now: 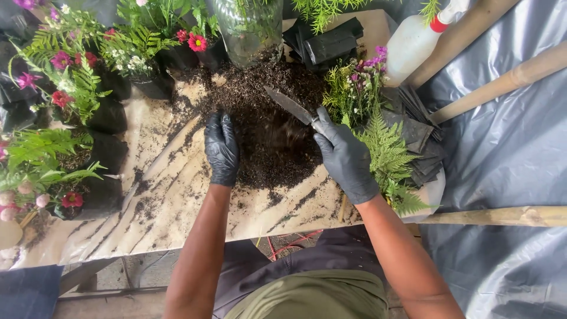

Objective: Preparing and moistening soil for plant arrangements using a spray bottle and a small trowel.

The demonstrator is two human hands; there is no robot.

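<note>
Both hands wear black gloves and work over a heap of dark soil (pixel 269 127) spread on the pale table (pixel 177 207). The right hand (pixel 345 156) is wrapped tight around the handle of a trowel (pixel 288 105), fingers curled shut on it, with the grey blade pointing up and to the left and lying low over the middle of the heap; its tip is over the soil, though I cannot tell whether it digs in. The left hand (pixel 221 147) lies flat on the left edge of the heap, palm down, fingers loosely together and stretched forward, gripping nothing.

The soil runs from between the two hands up to a clear plastic bottle (pixel 248 29) with greenery in it, standing at the far side of the table. Loose streaks of soil trail down the tabletop toward the near edge.

Just right of the right hand lie cut fern fronds (pixel 390 159) and a bunch of small purple flowers (pixel 363 77), on a stack of flat black bags (pixel 422 136). Beyond them a white spray bottle (pixel 413 41) with a red collar leans at the table's far right corner. More folded black bags (pixel 331 41) sit at the back.

Along the left side stand filled black pots (pixel 109 153) planted with ferns and pink and red flowers (pixel 68 62). A grey sheet (pixel 502 147) hangs on the right, crossed by bamboo poles (pixel 502 215).
</note>
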